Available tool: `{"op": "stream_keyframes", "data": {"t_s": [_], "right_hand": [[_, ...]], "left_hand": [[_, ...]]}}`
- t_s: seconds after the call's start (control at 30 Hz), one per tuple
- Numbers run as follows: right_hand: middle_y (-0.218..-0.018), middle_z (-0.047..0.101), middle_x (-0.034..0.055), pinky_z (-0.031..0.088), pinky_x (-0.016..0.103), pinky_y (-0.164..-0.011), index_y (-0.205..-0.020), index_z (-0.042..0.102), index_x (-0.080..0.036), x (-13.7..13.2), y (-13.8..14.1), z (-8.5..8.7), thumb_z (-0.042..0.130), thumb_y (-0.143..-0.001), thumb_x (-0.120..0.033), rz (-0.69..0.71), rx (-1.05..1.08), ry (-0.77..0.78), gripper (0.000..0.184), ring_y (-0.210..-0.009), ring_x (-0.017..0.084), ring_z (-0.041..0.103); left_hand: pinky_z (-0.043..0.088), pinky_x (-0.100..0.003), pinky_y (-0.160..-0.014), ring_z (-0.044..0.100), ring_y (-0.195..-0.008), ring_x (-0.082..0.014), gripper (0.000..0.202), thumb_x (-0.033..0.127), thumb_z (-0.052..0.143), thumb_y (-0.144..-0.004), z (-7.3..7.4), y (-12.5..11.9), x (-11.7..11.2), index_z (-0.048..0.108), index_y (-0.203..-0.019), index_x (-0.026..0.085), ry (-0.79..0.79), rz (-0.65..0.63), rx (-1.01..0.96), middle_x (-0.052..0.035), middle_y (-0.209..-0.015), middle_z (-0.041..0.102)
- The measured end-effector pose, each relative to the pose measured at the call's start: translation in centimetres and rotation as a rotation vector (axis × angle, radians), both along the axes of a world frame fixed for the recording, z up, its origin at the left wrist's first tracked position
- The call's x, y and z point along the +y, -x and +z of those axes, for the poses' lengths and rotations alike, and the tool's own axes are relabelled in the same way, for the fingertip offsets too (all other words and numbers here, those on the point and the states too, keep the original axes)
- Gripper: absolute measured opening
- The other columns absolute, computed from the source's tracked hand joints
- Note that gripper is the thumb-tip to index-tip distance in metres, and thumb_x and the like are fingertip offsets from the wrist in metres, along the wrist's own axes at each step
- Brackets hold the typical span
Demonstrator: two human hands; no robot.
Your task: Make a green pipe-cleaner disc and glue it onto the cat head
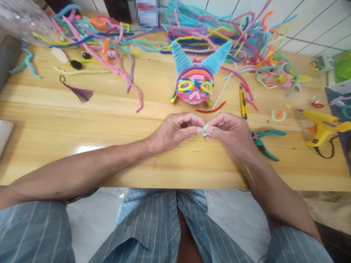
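Observation:
Fingertips of my left hand (181, 130) and my right hand (229, 130) meet over the table's middle, both closed in a pinch. Between them is a short piece of light green pipe cleaner (205, 128), mostly covered by the fingers. Just beyond stands a colourful figure (194, 86) made of pipe cleaners, with two blue pointed ears, yellow ringed eyes and a striped round face. A red pipe cleaner piece (211, 109) lies between the figure and my hands. Close to my right hand are teal-handled pliers (267, 140) and a yellow utility knife (242, 102).
Loose pipe cleaners (203, 27) are heaped along the back by the tiled wall. A yellow glue gun (322, 126) with its cord rests at the right. To the left lie a purple tassel (78, 90) and dark beads (76, 64). The wooden table's front edge (164, 187) is near my body.

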State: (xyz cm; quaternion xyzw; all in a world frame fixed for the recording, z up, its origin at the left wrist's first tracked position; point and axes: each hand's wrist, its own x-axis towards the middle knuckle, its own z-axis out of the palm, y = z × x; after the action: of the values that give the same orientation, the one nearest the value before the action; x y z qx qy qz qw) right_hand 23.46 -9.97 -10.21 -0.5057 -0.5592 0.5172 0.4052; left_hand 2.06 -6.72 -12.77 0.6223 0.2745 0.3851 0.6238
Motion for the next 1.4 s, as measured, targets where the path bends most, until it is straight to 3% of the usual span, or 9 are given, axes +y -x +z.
{"op": "stream_keyframes", "data": {"t_s": [0.3,0.5,0.83,1.1,1.4], "right_hand": [[-0.074,0.076,-0.0037,0.063,0.031,-0.063,-0.091,0.07,-0.026,0.3,0.4,-0.3,0.096,-0.079,-0.051,-0.088,0.001,-0.055,0.038,-0.062,0.014,0.07],[-0.073,0.076,-0.0039,0.064,0.031,-0.063,-0.089,0.069,-0.027,0.2,0.5,-0.5,0.095,-0.08,-0.053,-0.124,-0.054,-0.104,0.037,-0.062,0.015,0.071],[-0.07,0.075,-0.0032,0.061,0.03,-0.061,-0.086,0.072,-0.026,0.0,0.8,-0.5,0.093,-0.083,-0.046,-0.112,-0.077,-0.12,0.029,-0.06,0.014,0.07],[-0.074,0.073,-0.004,0.063,0.032,-0.065,-0.09,0.068,-0.028,0.1,0.5,-0.9,0.092,-0.084,-0.048,-0.148,-0.078,-0.147,0.032,-0.064,0.015,0.07],[-0.071,0.073,-0.0054,0.061,0.029,-0.061,-0.091,0.07,-0.028,0.4,0.5,-1.3,0.093,-0.082,-0.048,-0.12,-0.046,-0.173,0.033,-0.061,0.013,0.069]], "left_hand": [[0.05,-0.024,-0.065,0.061,-0.071,-0.0115,0.048,0.061,0.086,-0.089,-0.8,-0.3,0.7,0.081,-0.103,0.016,0.091,-0.007,-0.04,-0.0057,-0.093,0.078],[0.048,-0.022,-0.062,0.065,-0.074,-0.0111,0.05,0.06,0.09,-0.085,-1.4,-0.5,0.9,0.08,-0.107,0.016,0.177,0.01,-0.063,-0.0066,-0.1,0.081],[0.048,-0.023,-0.063,0.065,-0.074,-0.0122,0.051,0.063,0.09,-0.084,-0.8,-0.4,0.9,0.081,-0.098,0.014,0.138,-0.001,-0.048,-0.0054,-0.091,0.08],[0.048,-0.024,-0.064,0.067,-0.079,-0.0133,0.054,0.063,0.089,-0.084,-1.2,-0.6,0.8,0.08,-0.106,0.015,0.178,0.019,-0.07,-0.0068,-0.101,0.081],[0.045,-0.024,-0.062,0.058,-0.069,-0.0105,0.051,0.062,0.091,-0.081,-1.3,-0.9,1.1,0.08,-0.097,0.015,0.137,0.012,-0.083,-0.0039,-0.087,0.077]]}}
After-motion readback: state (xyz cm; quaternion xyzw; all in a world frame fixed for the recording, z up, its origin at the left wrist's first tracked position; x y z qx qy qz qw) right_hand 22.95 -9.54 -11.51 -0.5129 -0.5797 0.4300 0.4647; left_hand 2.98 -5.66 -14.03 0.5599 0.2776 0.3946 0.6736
